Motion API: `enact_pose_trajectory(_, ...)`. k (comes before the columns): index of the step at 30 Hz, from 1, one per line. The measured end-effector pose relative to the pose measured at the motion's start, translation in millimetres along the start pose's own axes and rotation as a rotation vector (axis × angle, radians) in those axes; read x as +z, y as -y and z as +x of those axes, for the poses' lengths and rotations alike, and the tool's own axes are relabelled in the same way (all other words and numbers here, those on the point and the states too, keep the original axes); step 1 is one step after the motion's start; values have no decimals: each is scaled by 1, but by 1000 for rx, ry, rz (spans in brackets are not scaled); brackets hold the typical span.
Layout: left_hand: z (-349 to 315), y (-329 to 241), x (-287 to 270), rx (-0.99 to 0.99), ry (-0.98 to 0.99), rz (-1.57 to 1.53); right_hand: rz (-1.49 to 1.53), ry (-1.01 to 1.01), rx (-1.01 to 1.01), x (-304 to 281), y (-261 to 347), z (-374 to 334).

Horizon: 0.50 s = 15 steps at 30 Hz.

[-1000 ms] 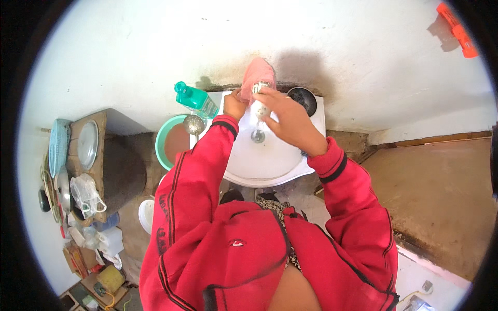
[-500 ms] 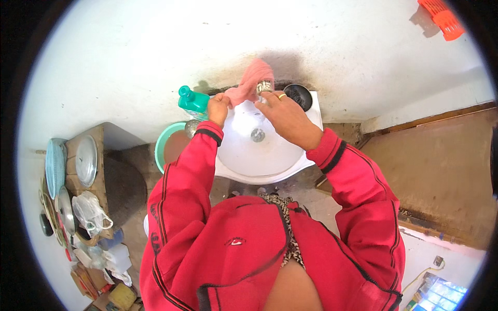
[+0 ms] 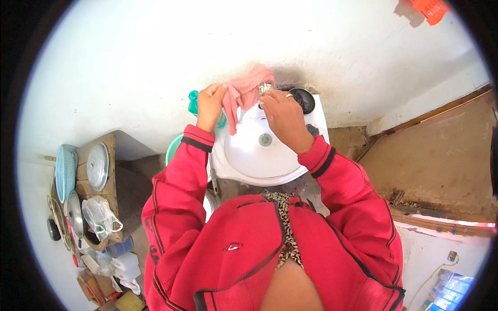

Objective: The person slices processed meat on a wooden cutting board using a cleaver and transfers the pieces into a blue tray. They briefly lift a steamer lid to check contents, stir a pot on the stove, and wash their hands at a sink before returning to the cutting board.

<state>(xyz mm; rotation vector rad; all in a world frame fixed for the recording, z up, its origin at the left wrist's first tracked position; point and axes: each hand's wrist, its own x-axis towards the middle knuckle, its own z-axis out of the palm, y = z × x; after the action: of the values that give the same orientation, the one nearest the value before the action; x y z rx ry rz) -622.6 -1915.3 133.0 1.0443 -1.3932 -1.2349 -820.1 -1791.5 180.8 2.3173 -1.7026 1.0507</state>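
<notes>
A pink cloth (image 3: 243, 89) stretches between my hands above the far side of a white washbasin (image 3: 238, 166). My left hand (image 3: 210, 108) pinches its left part, and a loose end hangs down toward the bowl. The cloth's right part lies over and behind a small clear glass-like piece with a dark pattern (image 3: 265, 88). My right hand (image 3: 286, 115), with a yellow ring, has its fingers closed at the lower end of that piece; the fingertips partly hide the grip. A green bottle (image 3: 193, 102) stands behind my left hand, partly covered by it.
A black bowl (image 3: 303, 101) sits on the basin's far right corner, with a dark scrubber (image 3: 312, 129) nearer me. Beside the basin at left shows a green tub (image 3: 174, 147). Farther left are a wooden cabinet (image 3: 111, 171), a metal lid (image 3: 97, 163) and a plastic bag (image 3: 101, 215).
My left hand has moved left and up, drawing the cloth's edge out, and a cloth end now hangs down. The right hand stays by the glass-like piece. The whole view has shifted slightly.
</notes>
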Motion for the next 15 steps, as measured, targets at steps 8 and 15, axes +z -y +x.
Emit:
enact_pose_trajectory(8,-14,-137,39,189,410,225,985,-238,422,77,-55,52)
enact_pose_trajectory(15,-58,-122,35,508,613,534,236,-66,-4,0,-5,82)
